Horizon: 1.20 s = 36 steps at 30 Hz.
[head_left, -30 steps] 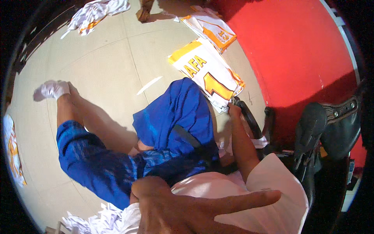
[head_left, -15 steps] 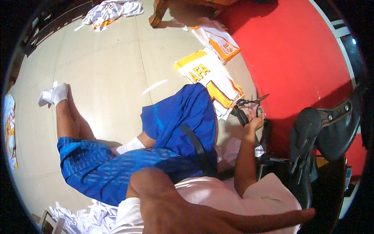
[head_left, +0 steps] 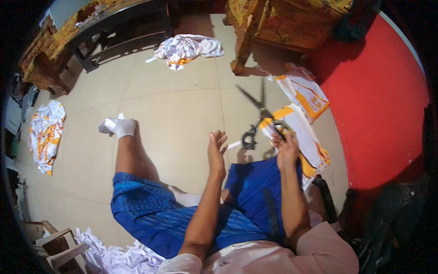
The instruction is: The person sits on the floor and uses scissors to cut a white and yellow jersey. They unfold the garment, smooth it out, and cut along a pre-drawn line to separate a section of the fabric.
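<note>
Compared with the earlier frame, the scissors (head_left: pixel 263 112) have been brought leftward from beside the red wall (head_left: pixel 383 100) and are now raised in front of the folded jerseys (head_left: pixel 306 134), blades spread and pointed to the far side. They are held by the right-hand loop in the right hand (head_left: pixel 286 148), its fingers partly curled. The left hand (head_left: pixel 216 148), seen earlier large and close to the camera, is now held up left of the other loop, loosely open, apparently with nothing gripped. More of the carved wooden furniture (head_left: pixel 294 23) has been brought into view on the far side.

The near edge of the folded jerseys is partly covered by the right hand and the blue shorts (head_left: pixel 150 219). A second folded stack (head_left: pixel 312 93) is seen just beyond. Crumpled white-and-orange cloth is heaped on the far floor (head_left: pixel 182 105) and at the left; white scraps (head_left: pixel 121 260) are piled at the near left.

The floor is smooth, pale tile; the shorts are woven with a faint pattern; the blades are dark, slim and tapered.
</note>
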Tool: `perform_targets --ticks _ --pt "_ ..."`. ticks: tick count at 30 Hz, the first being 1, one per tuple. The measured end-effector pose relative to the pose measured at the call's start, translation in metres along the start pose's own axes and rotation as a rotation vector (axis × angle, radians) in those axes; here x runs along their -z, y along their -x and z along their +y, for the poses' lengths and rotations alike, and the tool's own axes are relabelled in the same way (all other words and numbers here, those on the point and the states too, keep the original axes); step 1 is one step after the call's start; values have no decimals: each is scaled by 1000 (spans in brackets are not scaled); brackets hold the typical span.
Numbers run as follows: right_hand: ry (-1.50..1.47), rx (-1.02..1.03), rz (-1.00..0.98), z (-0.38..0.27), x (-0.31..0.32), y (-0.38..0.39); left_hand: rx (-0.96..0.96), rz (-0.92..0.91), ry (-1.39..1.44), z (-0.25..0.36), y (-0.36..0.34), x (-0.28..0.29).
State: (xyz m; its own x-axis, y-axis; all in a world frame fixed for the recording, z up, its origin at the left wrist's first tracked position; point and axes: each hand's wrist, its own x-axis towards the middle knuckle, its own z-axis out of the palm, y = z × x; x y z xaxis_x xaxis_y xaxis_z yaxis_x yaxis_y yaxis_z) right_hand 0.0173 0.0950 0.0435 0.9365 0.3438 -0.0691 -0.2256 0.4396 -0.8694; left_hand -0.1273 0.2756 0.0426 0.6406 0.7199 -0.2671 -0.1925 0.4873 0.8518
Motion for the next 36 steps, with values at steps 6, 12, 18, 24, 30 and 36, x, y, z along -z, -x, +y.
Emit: perform_targets --ticks 6,12,18,24,30,36 --pt "30 -306 66 139 -63 2 167 -31 -41 -56 -28 19" --pt "1063 -62 -305 166 -76 0 133 268 -255 -81 -79 39" --pt "723 157 -266 92 21 -89 -67 299 -948 -77 -149 69" --pt "1404 -75 585 -50 250 -259 -194 293 -1365 -60 -183 60" --pt "1204 -272 843 -60 369 -347 -349 203 -1511 -80 -201 64" --pt "895 -189 860 -12 319 -383 -399 320 -1567 -73 -198 60"
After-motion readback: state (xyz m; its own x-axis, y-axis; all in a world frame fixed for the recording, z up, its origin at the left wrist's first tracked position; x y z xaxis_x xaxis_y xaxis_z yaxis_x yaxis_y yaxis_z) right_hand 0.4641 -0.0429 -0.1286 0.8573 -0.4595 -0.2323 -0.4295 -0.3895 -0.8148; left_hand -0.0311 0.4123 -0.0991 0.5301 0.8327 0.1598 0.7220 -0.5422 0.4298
